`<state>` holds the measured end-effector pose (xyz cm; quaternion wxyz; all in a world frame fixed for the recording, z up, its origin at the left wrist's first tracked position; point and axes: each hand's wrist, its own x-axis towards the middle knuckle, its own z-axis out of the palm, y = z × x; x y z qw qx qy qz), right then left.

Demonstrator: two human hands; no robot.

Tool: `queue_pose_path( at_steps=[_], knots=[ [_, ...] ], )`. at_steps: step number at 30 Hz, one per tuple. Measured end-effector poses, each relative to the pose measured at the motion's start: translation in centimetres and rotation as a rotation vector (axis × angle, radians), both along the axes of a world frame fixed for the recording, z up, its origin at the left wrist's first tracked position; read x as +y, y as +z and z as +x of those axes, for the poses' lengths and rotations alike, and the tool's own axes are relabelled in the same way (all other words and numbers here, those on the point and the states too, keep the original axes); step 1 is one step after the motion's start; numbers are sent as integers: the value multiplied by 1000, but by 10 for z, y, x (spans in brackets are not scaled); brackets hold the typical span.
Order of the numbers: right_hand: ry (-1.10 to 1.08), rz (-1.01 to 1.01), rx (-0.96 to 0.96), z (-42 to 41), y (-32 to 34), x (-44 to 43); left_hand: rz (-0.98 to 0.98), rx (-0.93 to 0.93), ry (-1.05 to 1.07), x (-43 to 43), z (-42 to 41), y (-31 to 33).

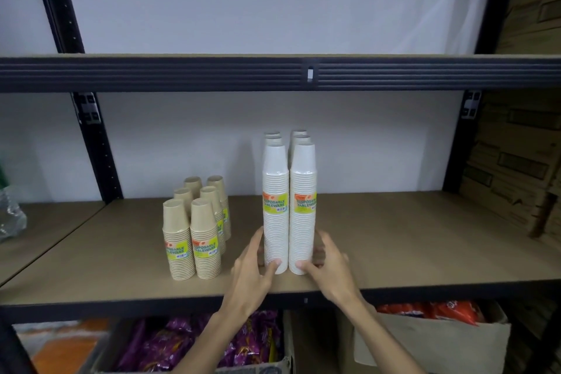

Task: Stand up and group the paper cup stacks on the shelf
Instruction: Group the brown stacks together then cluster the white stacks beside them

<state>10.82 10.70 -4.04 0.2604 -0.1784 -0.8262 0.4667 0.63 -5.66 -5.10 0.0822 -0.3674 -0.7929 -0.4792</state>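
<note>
**Head view.** Left hand (253, 266) and right hand (328, 264) grasping, one from each side, the bases of the front pair of white cup stacks (274, 237). Thumbs on the front faces, fingers curved along the outer flanks.

Six white stacks in all, upright, two abreast and three deep, touching one another, near the front middle of the shelf (409, 237). Brown cup stacks (194, 240), also six and much shorter, upright in the same two-by-three block just beside on the left, with a gap between the two groups.

Step in hand, by judgement: squaring up the tall white block. To do it well:
- press low and evenly from both sides;
- keep the columns vertical;
- slide rather than lift;
- avoid pushing high up, for fear of tipping;
- stop short of the shelf's front edge.

Labels (275, 203): yellow-green band with an orange corner mark, reading "DISPOSABLE TABLEWARE" on white and brown front stacks alike. Smaller print beneath too small to read.

Below the shelf, cardboard boxes (440, 343) holding purple and orange packets, writing illegible.
</note>
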Motion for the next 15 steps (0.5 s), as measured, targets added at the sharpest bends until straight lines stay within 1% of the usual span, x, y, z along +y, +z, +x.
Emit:
queue_pose_path(
  at_steps=[3, 6, 9, 11, 15],
  knots=[
    [51, -13, -28, 4, 4, 0, 16, -28, -19, -1, 1, 3],
    [122, 31, -63, 1, 18, 7, 45, -43, -11, 2, -8, 17],
    [234, 69, -100, -8, 31, 10, 17, -78, -151, 5, -17, 33],
    [278, 77, -98, -15, 27, 11, -21, -83, -256, 6, -14, 38],
    [285, 64, -71, -17, 20, 10, 30, -41, -326, 9, -4, 40]
  ],
)
